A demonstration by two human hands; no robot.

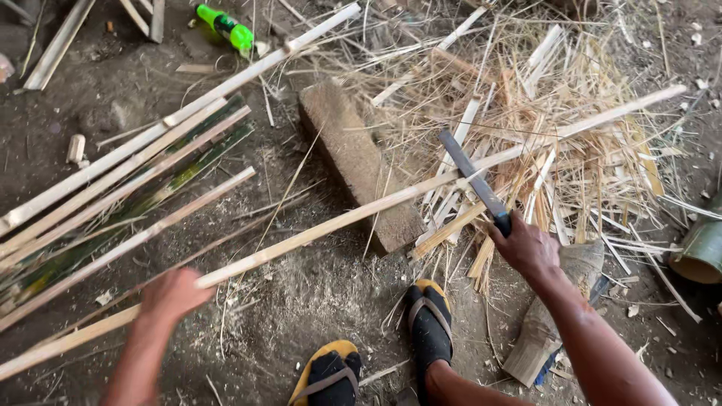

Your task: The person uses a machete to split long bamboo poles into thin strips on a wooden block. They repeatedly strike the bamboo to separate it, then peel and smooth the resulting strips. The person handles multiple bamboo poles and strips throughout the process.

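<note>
From the head camera, a long pale bamboo strip (361,214) runs slantwise across the scene, from the lower left up to the upper right, thin, flat and straw-coloured, with darker node marks along it. Its middle rests on a weathered wooden block (361,169) lying on the dirt floor (301,316), and its far end reaches out over a heap of bamboo shavings (556,143).

The left hand (173,295) has its grip clenched around the strip near the lower left, holding it down. The right hand (526,246) grips the dark handle of a machete (474,182), fist closed; the grey blade points up and to the left and lies across the strip just past the block, touching or just above it, I cannot tell which.

Two feet in black socks and yellow-soled sandals (429,323) stand close below the block. To the left lie several more split bamboo lengths (128,188), some green-skinned, side by side and roughly in line with the held strip. A green plastic bottle (226,27) lies at the top, well apart. At the right edge sits a cut green bamboo tube (699,252), and a curved piece of wood (549,316) lies beneath the right forearm. Loose splinters crowd the ground around the blade.
</note>
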